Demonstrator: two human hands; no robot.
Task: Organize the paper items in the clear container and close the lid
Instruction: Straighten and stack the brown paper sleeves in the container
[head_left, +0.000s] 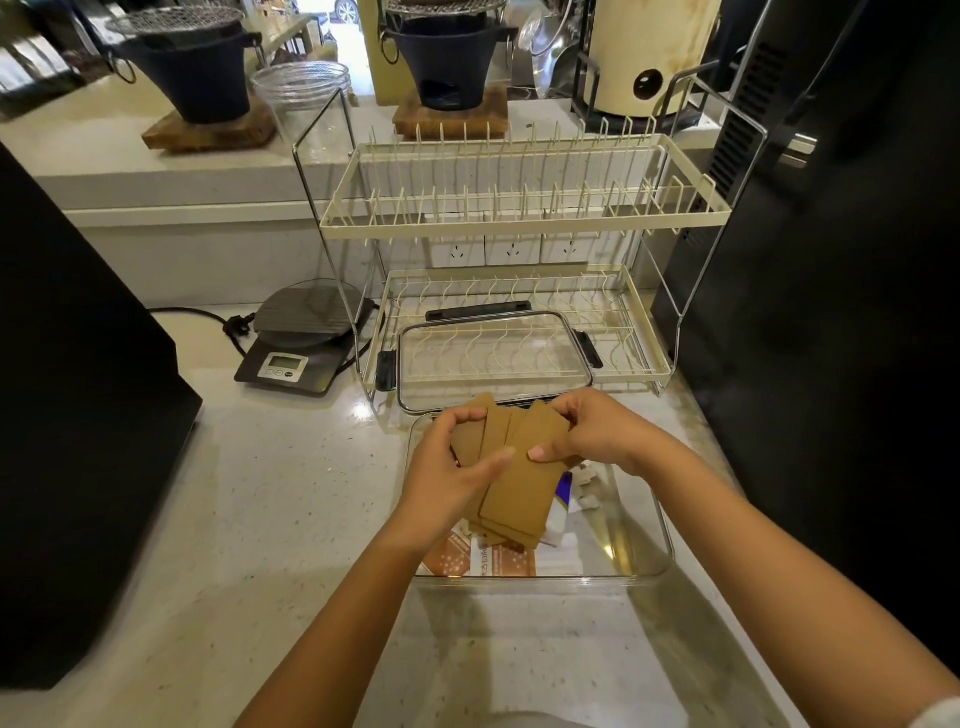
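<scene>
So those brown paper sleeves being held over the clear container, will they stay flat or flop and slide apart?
The brown paper sleeves look thin but fairly stiff: they jut past both hands without drooping. They are fanned out, so they probably slide over each other easily. The left hand and right hand pinch them from both sides above the clear container, suggesting they are light.

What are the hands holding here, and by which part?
Both hands hold a fanned stack of brown kraft-paper envelopes: left hand on its left edge, right hand on its upper right edge.
</scene>
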